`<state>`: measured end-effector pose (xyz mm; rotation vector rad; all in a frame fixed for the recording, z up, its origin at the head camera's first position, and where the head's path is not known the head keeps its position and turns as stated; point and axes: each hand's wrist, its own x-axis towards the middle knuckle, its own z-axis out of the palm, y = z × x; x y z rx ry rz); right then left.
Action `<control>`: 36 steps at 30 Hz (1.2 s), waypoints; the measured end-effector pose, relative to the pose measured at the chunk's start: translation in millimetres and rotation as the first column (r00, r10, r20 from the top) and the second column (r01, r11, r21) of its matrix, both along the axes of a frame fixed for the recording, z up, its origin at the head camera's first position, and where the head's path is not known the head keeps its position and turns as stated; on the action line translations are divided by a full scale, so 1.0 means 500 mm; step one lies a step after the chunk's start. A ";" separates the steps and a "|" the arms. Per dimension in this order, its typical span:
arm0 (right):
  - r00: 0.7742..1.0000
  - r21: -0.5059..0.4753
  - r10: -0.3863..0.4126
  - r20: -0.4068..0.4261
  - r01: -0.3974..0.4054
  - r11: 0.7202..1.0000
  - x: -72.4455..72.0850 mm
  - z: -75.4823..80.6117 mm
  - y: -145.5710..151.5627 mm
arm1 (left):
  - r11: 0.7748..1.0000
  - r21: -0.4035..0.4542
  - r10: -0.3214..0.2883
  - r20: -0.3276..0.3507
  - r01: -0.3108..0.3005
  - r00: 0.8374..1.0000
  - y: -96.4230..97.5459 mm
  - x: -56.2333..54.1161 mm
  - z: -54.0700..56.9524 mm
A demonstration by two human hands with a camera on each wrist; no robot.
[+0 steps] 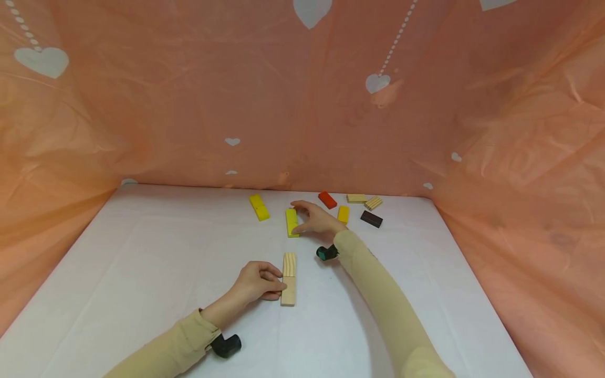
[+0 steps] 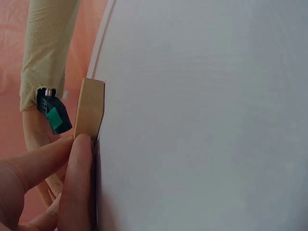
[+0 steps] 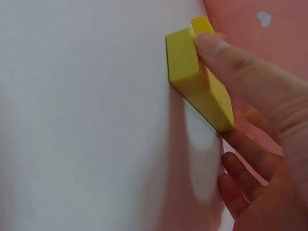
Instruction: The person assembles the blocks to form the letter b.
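Observation:
My right hand (image 1: 317,219) pinches a yellow block (image 1: 291,220) lengthwise. In the right wrist view its thumb lies on the near end of the block (image 3: 183,57), with the fingers around the far end. Two plain wooden blocks, a striped-grain one (image 1: 289,264) and a smooth one (image 1: 288,295), lie end to end in the middle of the table. Loosely bent, the fingers of my left hand (image 1: 255,282) touch their left side. The left wrist view shows thumb and finger against a wooden block (image 2: 90,108), whose far side is hidden.
At the back left lie yellow blocks (image 1: 259,207) in a line. A red block (image 1: 327,199), a yellow-orange block (image 1: 343,213), two pale striped blocks (image 1: 356,198) and a dark brown block (image 1: 371,219) are at the back right. Pink curtains (image 1: 189,105) enclose the white table (image 1: 165,252).

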<state>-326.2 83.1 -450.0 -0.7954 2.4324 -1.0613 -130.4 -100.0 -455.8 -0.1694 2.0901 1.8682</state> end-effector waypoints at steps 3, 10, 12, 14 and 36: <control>1.000 0.002 0.003 -0.004 -0.003 1.000 0.002 0.000 0.001 | 1.000 0.002 -0.001 -0.003 0.001 1.000 0.000 0.001 0.002; 1.000 -0.037 0.004 0.005 -0.004 0.999 0.008 0.003 0.004 | 1.000 -0.005 -0.004 -0.008 0.004 1.000 0.001 0.001 0.002; 1.000 -0.051 0.004 0.007 -0.003 0.999 0.011 0.005 0.004 | 1.000 -0.010 -0.003 -0.008 0.003 1.000 0.001 0.001 0.002; 1.000 -0.069 0.000 0.020 0.001 0.998 0.014 0.008 0.003 | 1.000 -0.011 -0.002 -0.009 0.002 1.000 0.001 0.001 0.002; 0.988 -0.165 -0.141 0.057 0.148 0.975 0.032 0.006 0.009 | 1.000 0.005 -0.007 0.002 0.007 1.000 -0.001 0.000 -0.004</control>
